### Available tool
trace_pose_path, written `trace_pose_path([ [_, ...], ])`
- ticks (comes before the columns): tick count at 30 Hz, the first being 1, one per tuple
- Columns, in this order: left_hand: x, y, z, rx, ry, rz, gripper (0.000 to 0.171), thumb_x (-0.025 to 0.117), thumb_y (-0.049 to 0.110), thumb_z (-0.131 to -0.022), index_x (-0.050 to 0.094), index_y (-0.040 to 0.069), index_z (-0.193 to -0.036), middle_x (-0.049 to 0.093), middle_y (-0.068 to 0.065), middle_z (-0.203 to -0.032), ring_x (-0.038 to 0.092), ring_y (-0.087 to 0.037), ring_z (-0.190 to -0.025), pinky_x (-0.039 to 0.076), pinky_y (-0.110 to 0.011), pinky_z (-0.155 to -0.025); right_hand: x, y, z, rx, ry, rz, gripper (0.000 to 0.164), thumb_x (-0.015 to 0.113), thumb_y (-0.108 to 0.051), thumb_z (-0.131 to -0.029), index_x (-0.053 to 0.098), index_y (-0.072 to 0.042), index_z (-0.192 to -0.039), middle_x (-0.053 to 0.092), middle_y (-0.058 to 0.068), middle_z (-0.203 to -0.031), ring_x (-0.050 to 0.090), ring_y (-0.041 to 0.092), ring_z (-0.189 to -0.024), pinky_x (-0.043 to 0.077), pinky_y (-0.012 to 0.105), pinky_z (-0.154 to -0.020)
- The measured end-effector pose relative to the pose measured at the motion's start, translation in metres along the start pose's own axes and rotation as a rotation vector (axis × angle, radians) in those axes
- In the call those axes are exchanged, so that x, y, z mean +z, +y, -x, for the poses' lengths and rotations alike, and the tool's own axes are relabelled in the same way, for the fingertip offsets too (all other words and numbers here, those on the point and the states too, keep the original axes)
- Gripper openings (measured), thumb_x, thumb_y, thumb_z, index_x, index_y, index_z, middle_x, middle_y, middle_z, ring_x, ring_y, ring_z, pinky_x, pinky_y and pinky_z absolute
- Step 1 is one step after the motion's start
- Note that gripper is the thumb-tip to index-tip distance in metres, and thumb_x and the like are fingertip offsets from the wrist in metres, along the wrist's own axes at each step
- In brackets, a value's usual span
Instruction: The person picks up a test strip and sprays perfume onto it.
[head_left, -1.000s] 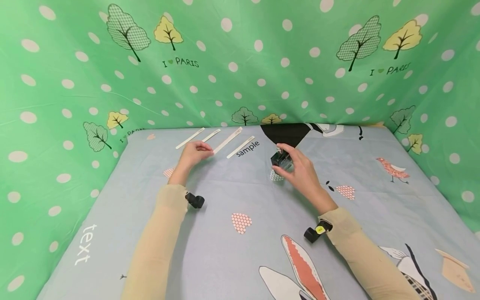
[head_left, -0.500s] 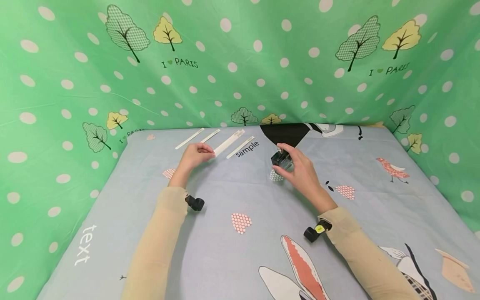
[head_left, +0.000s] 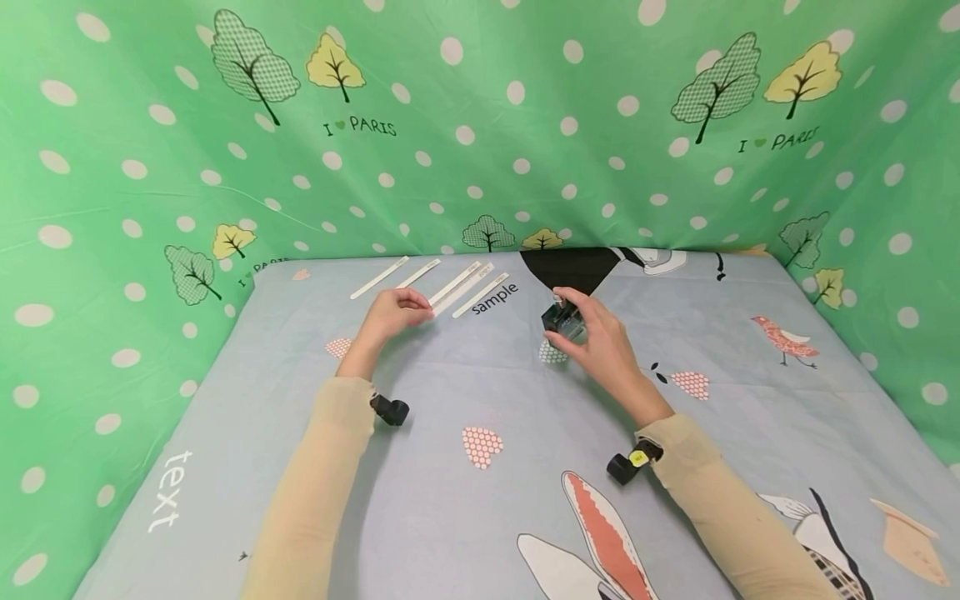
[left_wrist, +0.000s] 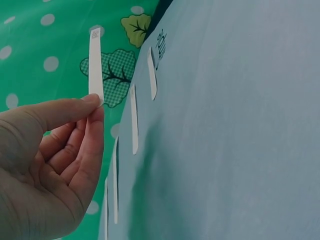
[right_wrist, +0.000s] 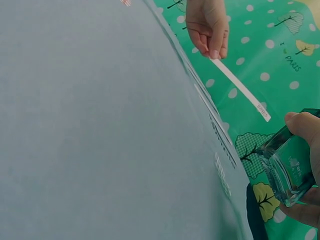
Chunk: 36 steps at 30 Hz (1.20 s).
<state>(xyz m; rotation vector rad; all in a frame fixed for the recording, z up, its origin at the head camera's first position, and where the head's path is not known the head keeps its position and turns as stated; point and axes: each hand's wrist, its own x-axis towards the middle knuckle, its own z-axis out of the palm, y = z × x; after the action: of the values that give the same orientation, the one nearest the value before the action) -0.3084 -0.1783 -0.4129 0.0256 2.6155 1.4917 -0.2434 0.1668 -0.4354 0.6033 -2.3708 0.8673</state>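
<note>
Left hand (left_wrist: 52, 167) pinches paper strip (left_wrist: 95, 60) at near end, between thumb and fingers; free length projects beyond grip, above cloth (head_left: 420, 500). Right hand (head_left: 603, 337) grips glass bottle (right_wrist: 287, 165), thumb opposite fingers; bottle contact with cloth unclear.

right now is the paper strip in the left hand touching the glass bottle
Apart: the right wrist view shows green backdrop between the far tip of the paper strip and the glass bottle.
</note>
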Motion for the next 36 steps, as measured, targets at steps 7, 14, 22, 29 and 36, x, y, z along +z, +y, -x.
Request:
trace_pose_path([
  [7, 0.001, 0.004, 0.003, -0.012, -0.02, 0.016, 0.02, 0.076, 0.012, -0.086, 0.067, 0.001, -0.1, 0.066, 0.01, -0.078, 0.06, -0.005, -0.073, 0.05, -0.016, -0.069, 0.0, 0.0, -0.001, -0.002, 0.002, -0.002, 0.068, 0.083, -0.025, -0.083, 0.048, -0.019, -0.142, 0.061, 0.01, -0.138, 0.06, 0.03, -0.123, 0.053, 0.05, -0.097],
  [14, 0.001, 0.007, 0.004, 0.009, -0.045, 0.026, 0.019, 0.074, 0.011, -0.087, 0.066, 0.001, -0.101, 0.066, 0.009, -0.08, 0.06, -0.004, -0.074, 0.051, -0.016, -0.069, 0.001, 0.0, -0.001, -0.009, 0.001, -0.003, 0.068, 0.082, -0.024, -0.083, 0.048, -0.018, -0.142, 0.06, 0.01, -0.137, 0.06, 0.03, -0.123, 0.053, 0.049, -0.097],
  [22, 0.002, 0.012, 0.008, 0.01, -0.06, 0.04, 0.02, 0.074, 0.011, -0.087, 0.065, 0.001, -0.101, 0.065, 0.008, -0.082, 0.061, -0.005, -0.075, 0.051, -0.016, -0.069, 0.001, 0.0, -0.002, -0.007, -0.005, -0.001, 0.068, 0.082, -0.025, -0.083, 0.048, -0.018, -0.142, 0.06, 0.01, -0.137, 0.061, 0.03, -0.122, 0.054, 0.05, -0.095],
  [29, 0.0, 0.013, 0.01, 0.01, -0.085, 0.046, 0.021, 0.073, 0.011, -0.087, 0.065, 0.0, -0.102, 0.064, 0.009, -0.082, 0.061, -0.005, -0.076, 0.052, -0.017, -0.071, 0.001, -0.001, -0.002, -0.007, -0.004, 0.002, 0.068, 0.082, -0.023, -0.083, 0.048, -0.019, -0.141, 0.061, 0.011, -0.136, 0.061, 0.031, -0.121, 0.054, 0.051, -0.094],
  [36, 0.0, 0.017, 0.013, -0.005, -0.136, 0.077, 0.024, 0.074, 0.012, -0.088, 0.063, -0.001, -0.105, 0.065, 0.008, -0.084, 0.062, -0.004, -0.077, 0.052, -0.016, -0.072, 0.001, -0.001, -0.001, 0.003, -0.01, 0.009, 0.067, 0.082, -0.024, -0.084, 0.048, -0.018, -0.141, 0.061, 0.01, -0.136, 0.061, 0.031, -0.122, 0.053, 0.05, -0.096],
])
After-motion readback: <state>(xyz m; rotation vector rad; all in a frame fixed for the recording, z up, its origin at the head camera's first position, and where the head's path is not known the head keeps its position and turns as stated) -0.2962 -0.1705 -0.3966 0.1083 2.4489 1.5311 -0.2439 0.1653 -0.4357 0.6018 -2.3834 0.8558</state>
